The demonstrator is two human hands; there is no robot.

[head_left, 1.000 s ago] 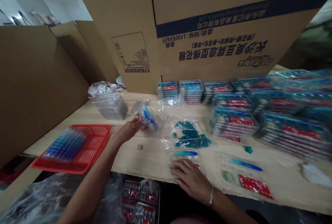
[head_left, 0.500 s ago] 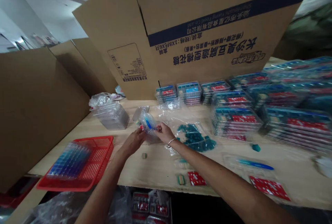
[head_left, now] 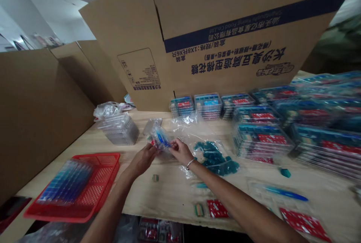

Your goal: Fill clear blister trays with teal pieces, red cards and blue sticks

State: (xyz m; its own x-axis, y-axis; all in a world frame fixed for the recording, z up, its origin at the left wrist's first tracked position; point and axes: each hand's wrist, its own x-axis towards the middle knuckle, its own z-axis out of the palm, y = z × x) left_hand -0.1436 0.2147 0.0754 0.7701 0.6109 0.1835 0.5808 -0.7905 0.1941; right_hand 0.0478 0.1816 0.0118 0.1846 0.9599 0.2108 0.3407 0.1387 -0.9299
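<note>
My left hand (head_left: pixel 144 157) pinches the near left side of a stack of clear plastic trays (head_left: pixel 161 138), tilted up over the table. A blue stick-like piece and a bit of red show through the plastic. On the tray's right edge, the fingers of my right hand (head_left: pixel 181 151) are closed too. Close to my right hand lies a clear bag with dark teal pieces (head_left: pixel 216 158) spilling across it. Below my right forearm, partly covered by it, a tray holds a red packet (head_left: pixel 217 208) and a green-edged block (head_left: pixel 199 209).
Left of my arm, a red basket (head_left: pixel 105 175) holds blue sticks (head_left: pixel 67 181). Empty clear trays (head_left: pixel 120 128) are stacked behind. Filled trays (head_left: pixel 262 139) stand in stacks at right. Another tray with a red packet (head_left: pixel 303 222) lies front right. A cardboard box (head_left: pixel 180 81) walls the back.
My right hand has left the tray at the front and moved up and left to the tray stack beside my left hand. Both hands stay there over the last half second.
</note>
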